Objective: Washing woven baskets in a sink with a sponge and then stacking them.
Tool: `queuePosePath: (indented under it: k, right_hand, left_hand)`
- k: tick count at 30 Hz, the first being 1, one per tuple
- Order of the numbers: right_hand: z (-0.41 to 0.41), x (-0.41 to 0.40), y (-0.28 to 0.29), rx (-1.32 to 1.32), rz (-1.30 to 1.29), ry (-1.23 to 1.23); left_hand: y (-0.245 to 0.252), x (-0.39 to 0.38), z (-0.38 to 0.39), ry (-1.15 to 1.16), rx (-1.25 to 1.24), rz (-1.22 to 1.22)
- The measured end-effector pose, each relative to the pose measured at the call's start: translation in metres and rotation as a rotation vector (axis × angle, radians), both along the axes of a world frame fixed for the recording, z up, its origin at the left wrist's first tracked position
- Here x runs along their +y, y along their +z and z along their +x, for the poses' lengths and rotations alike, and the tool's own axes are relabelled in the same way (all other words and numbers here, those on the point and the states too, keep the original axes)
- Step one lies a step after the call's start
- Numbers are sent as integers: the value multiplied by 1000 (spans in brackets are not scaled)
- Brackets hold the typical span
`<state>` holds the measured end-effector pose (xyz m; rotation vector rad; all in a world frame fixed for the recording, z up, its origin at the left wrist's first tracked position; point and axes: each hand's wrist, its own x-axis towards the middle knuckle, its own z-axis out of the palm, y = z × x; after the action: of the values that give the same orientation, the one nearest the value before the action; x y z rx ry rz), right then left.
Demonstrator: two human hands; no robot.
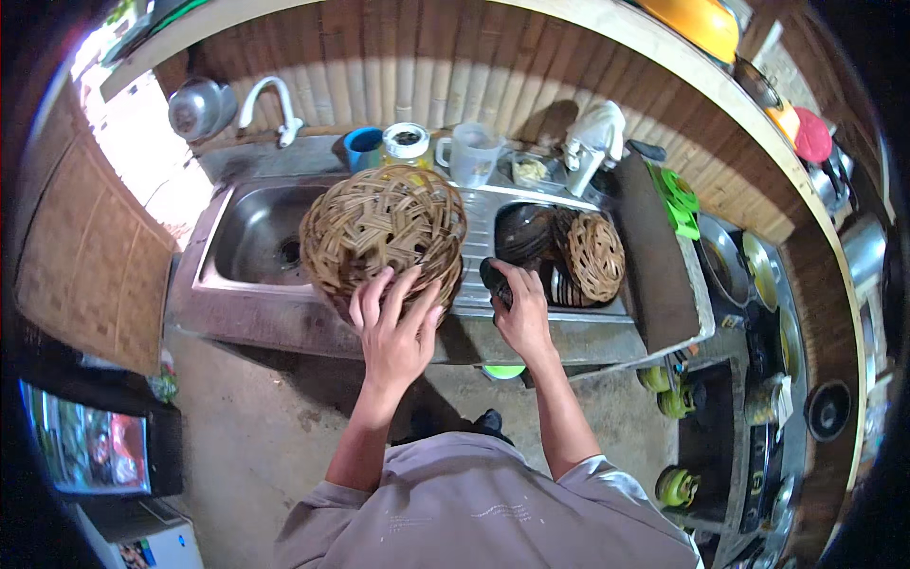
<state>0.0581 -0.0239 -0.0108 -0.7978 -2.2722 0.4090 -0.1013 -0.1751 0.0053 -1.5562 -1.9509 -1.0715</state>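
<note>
A round woven basket [387, 235] is tilted with its plaited bottom facing me, between the two sink basins. My left hand [394, 313] grips its near side, fingers spread over the weave; the thumb is at the right. The basket's far side and inside are hidden. My right hand [522, 306] holds a dark scrubbing pad [492, 276], just right of the basket and over the ribbed steel drainboard [478, 242]. What the pad is made of is hard to tell.
At left lies a steel basin [249, 227] under a white faucet [274, 107]. The right basin holds stacked dark dishes [526, 231] and a smaller woven basket [596, 257]. Behind stand a blue cup [364, 146], a lidded jar [407, 146] and a clear pitcher [473, 153]. A concrete divider [661, 263] rises at right.
</note>
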Motion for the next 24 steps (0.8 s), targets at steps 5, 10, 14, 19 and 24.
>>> queuePosePath:
  k: [5,10,14,19,24]
  right_hand:
    - [26,0,6,171,54,-19]
    - [64,2,7,251,20,-112]
    - [102,6,-3,201,-31,-85]
    - [155,27,-14,160,-142,-144]
    - [199,61,-21,220,-225,-224]
  left_hand:
    - [-4,17,56,-471,-311,106]
    - [-50,57,101,-728,-1136,-56]
    - [-51,92,129,-823,-1603,-244]
    - [-69,137,160,-885,-1642,-398]
    - [-90,191,192,-947,-1509,-527]
